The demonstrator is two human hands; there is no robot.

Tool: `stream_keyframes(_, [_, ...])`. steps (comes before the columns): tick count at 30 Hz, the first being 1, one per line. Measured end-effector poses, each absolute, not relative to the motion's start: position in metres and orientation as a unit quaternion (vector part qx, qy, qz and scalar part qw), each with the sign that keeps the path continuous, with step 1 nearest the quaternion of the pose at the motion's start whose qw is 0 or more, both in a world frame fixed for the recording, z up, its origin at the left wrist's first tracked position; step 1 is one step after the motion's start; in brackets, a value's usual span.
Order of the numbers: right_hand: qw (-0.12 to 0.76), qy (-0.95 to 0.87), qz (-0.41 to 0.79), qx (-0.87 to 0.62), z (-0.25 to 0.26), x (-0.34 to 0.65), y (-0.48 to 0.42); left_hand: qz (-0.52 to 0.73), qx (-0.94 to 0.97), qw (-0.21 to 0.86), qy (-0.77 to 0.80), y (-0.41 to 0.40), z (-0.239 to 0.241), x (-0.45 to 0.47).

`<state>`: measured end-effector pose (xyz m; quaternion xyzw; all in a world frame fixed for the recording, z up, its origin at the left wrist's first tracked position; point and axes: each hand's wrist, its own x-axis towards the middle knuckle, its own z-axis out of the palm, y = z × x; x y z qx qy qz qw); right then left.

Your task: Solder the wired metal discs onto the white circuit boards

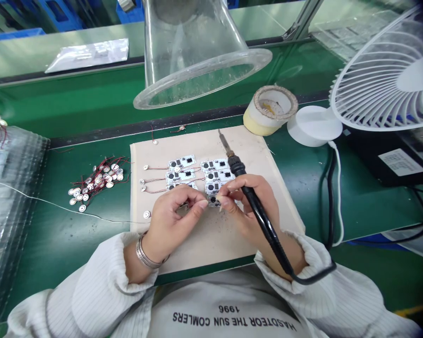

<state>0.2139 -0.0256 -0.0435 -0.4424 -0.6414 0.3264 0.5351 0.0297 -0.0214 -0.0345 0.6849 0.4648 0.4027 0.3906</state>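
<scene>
My left hand [178, 218] is closed in a pinch at the lower edge of the circuit boards; what its fingertips hold is hidden. A thin silvery wire [91, 215] runs from the left edge to behind that hand. Across my right hand [252, 202] lies a black soldering iron [257, 202], its tip pointing away from me, clear of the boards. The right thumb and fingertips also pinch close to the lowest board of the right column [213, 187]. Another column of white boards [179, 175] sits left of it, with red wires leading to small round discs [143, 188].
A pile of wired discs [97, 183] lies left of the beige board [183, 251]. Behind stand a tape roll [252, 123] and a white fan [313, 126]. A clear funnel-shaped hood [197, 65] hangs above. Stacked clear trays [10, 197] stand at left; cables [333, 197] run at right.
</scene>
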Motion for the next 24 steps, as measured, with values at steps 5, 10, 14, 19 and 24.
stream_keyframes(5, [0.547, -0.635, 0.342, -0.425, -0.0445, 0.2119, -0.0265, 0.417, 0.692, 0.365, 0.462, -0.0198, -0.0332, 0.0303])
stream_keyframes(10, [0.521, -0.663, 0.300, -0.445, -0.0393, 0.2124, -0.0269, 0.417, 0.731, 0.314, 0.439, -0.0200, -0.0311, 0.0315])
stream_keyframes(14, [0.532, -0.651, 0.308, -0.446, -0.0413, 0.2123, -0.0274, 0.413, 0.751, 0.283, 0.431, -0.0196, -0.0292, 0.0319])
stream_keyframes(19, [0.550, -0.637, 0.319, -0.436, -0.0449, 0.2111, -0.0270, 0.410, 0.752, 0.274, 0.438, -0.0195, -0.0280, 0.0332])
stream_keyframes(24, [0.518, -0.668, 0.274, -0.459, -0.0380, 0.2117, -0.0270, 0.410, 0.730, 0.314, 0.447, -0.0214, -0.0281, 0.0328])
